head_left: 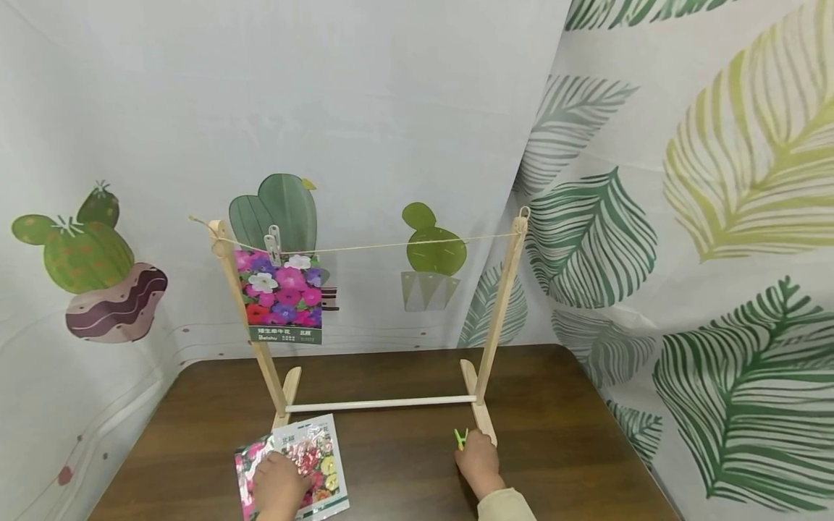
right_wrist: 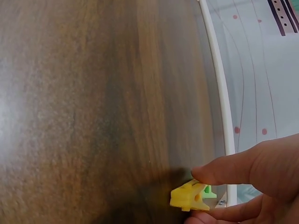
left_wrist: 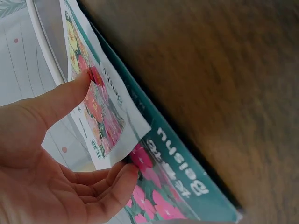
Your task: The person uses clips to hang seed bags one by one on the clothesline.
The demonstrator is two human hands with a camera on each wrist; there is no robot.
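Left hand (head_left: pixel 280 483) pinches the white packet (head_left: pixel 327 467), overlapping a pink packet (head_left: pixel 245 472) at the wood-grained counter (head_left: pixel 391 463); right hand (head_left: pixel 480 460) pinches the yellow clip (right_wrist: pixel 189 197), well apart. The flat, glossy packet is probably light, flexible, slippery — best held by an edge; the clip, apparently plastic, looks stiff

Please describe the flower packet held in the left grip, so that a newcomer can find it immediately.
On the brown table, find the wooden stand, then its left foot. Near it, the left grip pinches the white-bordered packet. Its yellow blooms set it apart from the pink-flowered packet partly behind it.
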